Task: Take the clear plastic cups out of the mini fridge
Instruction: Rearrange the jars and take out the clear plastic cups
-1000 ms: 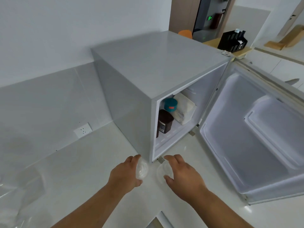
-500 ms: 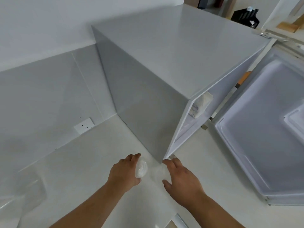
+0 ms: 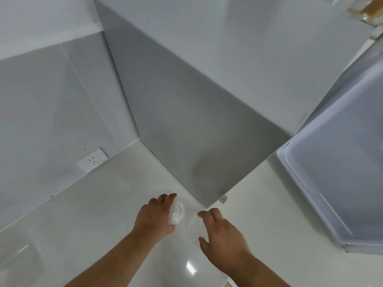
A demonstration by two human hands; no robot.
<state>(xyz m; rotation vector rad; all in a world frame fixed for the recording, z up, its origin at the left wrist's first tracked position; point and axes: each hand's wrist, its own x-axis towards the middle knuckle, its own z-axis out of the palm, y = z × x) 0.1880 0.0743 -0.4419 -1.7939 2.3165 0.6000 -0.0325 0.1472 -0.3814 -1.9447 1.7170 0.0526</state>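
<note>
Nearest us, at about six o'clock, our two hands sit side by side over the white counter (image 3: 87, 204). Our left hand (image 3: 154, 217) is curled around one clear cup (image 3: 177, 213), tipped so its round end faces right toward the other hand. Our right hand (image 3: 222, 230) arches over a second clear cup (image 3: 195, 224), thumb and fingers bracketing it; whether it grips or merely covers it, we cannot tell. Both cups lie outside the mini fridge (image 3: 207, 100), just below its near corner at twelve o'clock. Its open door (image 3: 339, 162) swings out at three o'clock.
</note>
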